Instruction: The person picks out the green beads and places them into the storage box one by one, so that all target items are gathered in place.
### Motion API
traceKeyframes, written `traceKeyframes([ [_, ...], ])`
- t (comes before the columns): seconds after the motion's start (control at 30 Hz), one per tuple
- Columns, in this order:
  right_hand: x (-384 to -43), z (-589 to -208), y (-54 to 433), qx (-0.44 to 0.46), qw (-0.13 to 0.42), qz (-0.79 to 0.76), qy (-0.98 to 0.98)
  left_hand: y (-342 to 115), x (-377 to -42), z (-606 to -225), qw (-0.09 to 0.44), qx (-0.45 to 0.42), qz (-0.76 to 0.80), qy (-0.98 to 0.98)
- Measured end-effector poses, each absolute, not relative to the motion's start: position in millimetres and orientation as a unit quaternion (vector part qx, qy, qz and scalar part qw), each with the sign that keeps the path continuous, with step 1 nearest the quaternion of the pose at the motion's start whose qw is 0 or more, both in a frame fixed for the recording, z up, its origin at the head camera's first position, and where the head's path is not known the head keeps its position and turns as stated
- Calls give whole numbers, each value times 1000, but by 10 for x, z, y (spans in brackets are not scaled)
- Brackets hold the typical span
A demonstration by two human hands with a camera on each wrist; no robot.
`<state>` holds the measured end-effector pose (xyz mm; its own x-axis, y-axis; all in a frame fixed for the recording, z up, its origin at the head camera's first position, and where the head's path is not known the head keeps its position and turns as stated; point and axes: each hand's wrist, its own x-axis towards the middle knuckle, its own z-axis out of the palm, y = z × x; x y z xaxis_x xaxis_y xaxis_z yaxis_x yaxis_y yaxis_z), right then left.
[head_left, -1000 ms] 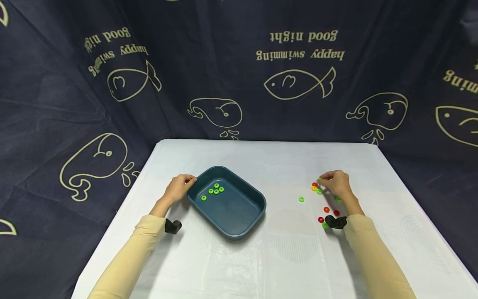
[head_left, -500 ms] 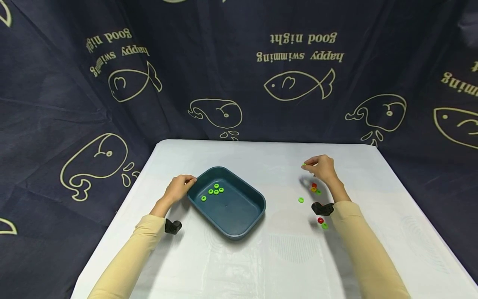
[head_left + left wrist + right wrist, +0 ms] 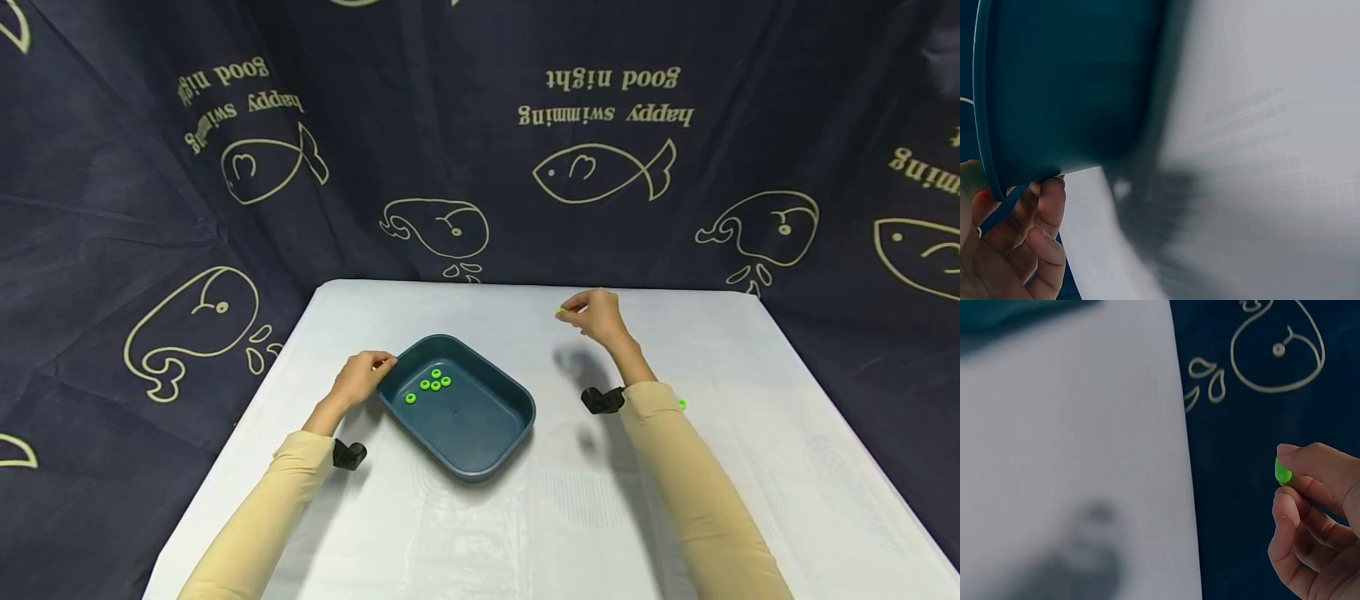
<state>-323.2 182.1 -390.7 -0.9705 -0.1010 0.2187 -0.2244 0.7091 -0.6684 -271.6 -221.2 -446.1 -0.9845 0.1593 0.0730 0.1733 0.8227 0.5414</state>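
A dark blue-green plastic bin (image 3: pixel 467 429) stands on the white table, left of the middle. Several small green rings (image 3: pixel 436 386) lie in its far left part. At the bin's left corner my left hand (image 3: pixel 355 381) grips the rim; the left wrist view has the thumb and fingers at the bin's edge (image 3: pixel 991 125). Up over the far part of the table, right of the bin, is my right hand (image 3: pixel 598 317). Between thumb and fingertips it pinches one green ring (image 3: pixel 1283 471), seen edge-on in the right wrist view.
One green ring (image 3: pixel 682 404) shows on the table (image 3: pixel 750 467) beside my right sleeve (image 3: pixel 675 475), which covers the area left of it. Black wrist cameras (image 3: pixel 602 400) stick out from both wrists. A dark cloth (image 3: pixel 480 167) with fish and whale drawings hangs behind the table.
My right hand has lifted a green ring from the group on the right and moved left and away, towards the bin. The forearm now hides most loose rings. My left hand and the bin stay put.
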Motion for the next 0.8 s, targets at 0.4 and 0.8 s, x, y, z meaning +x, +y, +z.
traceKeyframes([
  [0.4,-3304,-3886,1380,125,80,383,-912,-2221,-2719,-4469,14,-91,-289,-953],
  [0.8,-3304,-3896,852,156,62,383,-909,-2230,-2731,-4507,19,-92,-294,-951],
])
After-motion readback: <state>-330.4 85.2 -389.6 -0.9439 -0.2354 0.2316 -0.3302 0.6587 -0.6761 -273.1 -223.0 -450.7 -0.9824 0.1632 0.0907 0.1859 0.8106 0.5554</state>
